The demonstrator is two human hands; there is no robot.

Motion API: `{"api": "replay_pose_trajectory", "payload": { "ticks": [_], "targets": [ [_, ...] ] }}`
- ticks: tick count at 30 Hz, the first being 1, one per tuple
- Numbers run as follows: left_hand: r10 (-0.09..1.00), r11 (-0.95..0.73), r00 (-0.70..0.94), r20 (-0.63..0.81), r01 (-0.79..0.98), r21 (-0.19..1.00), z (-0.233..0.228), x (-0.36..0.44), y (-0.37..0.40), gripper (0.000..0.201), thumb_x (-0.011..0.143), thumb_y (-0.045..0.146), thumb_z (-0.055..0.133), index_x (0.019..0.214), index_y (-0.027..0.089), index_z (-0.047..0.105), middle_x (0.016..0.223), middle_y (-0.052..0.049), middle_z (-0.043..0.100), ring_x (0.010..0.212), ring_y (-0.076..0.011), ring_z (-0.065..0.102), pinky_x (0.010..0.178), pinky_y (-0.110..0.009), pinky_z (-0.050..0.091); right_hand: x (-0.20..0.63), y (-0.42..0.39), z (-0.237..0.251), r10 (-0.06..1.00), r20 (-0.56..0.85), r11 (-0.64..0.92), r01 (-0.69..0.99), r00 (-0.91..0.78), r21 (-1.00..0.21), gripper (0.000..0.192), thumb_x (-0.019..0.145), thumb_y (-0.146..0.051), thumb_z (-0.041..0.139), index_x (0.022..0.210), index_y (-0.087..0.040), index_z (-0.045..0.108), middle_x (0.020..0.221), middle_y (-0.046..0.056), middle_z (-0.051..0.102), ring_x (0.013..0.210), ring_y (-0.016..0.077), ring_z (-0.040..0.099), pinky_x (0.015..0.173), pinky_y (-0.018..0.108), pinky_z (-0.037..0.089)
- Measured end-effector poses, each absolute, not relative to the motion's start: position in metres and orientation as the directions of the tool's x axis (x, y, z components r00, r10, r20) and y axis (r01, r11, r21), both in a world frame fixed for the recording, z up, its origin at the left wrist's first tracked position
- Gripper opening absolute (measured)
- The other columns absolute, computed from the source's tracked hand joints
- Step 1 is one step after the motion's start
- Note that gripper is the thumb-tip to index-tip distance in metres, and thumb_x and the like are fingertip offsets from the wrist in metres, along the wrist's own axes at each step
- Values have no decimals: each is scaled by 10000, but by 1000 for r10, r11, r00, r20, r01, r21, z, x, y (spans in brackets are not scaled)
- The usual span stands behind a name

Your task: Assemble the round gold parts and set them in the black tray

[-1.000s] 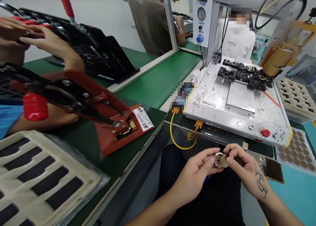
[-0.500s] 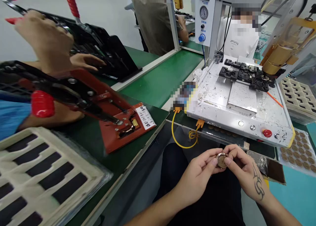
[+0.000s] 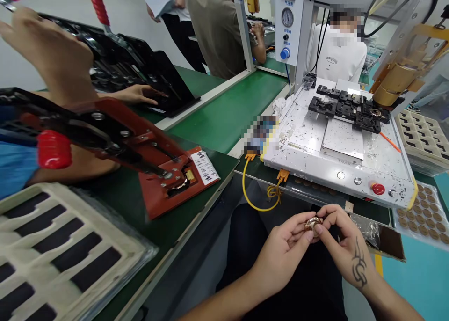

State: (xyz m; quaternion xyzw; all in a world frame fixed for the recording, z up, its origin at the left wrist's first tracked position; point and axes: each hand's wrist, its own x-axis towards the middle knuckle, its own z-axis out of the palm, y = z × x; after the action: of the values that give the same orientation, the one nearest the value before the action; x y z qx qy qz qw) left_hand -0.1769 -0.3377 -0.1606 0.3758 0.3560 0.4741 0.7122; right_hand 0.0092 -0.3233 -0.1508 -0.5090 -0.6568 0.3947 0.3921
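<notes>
Above my lap, both hands hold a small round watch case (image 3: 311,223) with a shiny rose-gold rim. My left hand (image 3: 286,246) grips its left side between thumb and fingers. On the other side, my right hand (image 3: 345,241) pinches the case, its thumb lying over the face. Fingers cover much of the case, so its details cannot be made out. Just beyond the hands is the front edge of a white dispensing machine (image 3: 308,159), with black fixtures (image 3: 345,106) on its bed.
A red toggle-clamp press (image 3: 168,190) stands on the left bench beside a cream tray (image 3: 133,251). A co-worker's hand (image 3: 52,54) is at a black clamp fixture (image 3: 140,68). A yellow cable (image 3: 245,190) hangs in front. Brown discs on a sheet (image 3: 426,213) lie right, below another tray (image 3: 421,134).
The watch case has tilted in my fingers, and my right thumb has shifted over its face. At left, the co-worker's raised hand has moved left and the black fixture's angle looks slightly changed.
</notes>
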Motion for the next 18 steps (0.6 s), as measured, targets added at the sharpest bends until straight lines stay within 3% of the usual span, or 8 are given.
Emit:
{"api": "replay_pose_trajectory", "payload": {
  "ticks": [5,8,10,14,18],
  "targets": [
    [955,208,268,-126,-305,929,-169,-177,-336,391,1040,372,716,1380,180,710,1315,-143,808,1193,-291,791,1095,-443,632,9,-323,-158,971,183,235,504,-151,-831,79,1048,-315,682,1034,-260,627,1106,74,630,991,251,641,796,340,542],
    [935,152,342,-91,-155,976,-164,-187,-330,454,1078,313,634,1518,206,604,1334,-138,799,1215,-282,779,1104,-453,616,9,-318,-157,934,188,318,463,-305,-828,121,1089,-283,604,1172,-272,692,1120,77,639,1016,245,644,887,358,548],
    [935,105,348,-69,-87,991,-159,-194,-325,511,1080,292,627,1578,235,530,1365,-133,782,1246,-274,762,1117,-451,600,7,-314,-154,925,203,330,414,-322,-848,119,1088,-304,612,1101,-266,725,1088,73,659,998,240,650,889,355,544],
    [977,118,199,-76,-207,971,-152,-202,-318,509,1000,318,757,1469,254,573,1400,-115,738,1210,-244,756,1081,-393,608,-3,-306,-151,983,15,50,187,-184,-981,287,1014,-503,736,925,-237,678,803,4,624,693,171,571,632,288,484],
    [977,152,177,-115,-214,965,-149,-203,-321,296,939,350,818,1166,193,711,1043,-68,781,954,-209,760,878,-325,631,-18,-302,-153,960,-181,-194,-43,-214,-980,478,917,-667,797,940,-215,643,708,-28,596,554,115,503,494,227,383]
  ]
}}
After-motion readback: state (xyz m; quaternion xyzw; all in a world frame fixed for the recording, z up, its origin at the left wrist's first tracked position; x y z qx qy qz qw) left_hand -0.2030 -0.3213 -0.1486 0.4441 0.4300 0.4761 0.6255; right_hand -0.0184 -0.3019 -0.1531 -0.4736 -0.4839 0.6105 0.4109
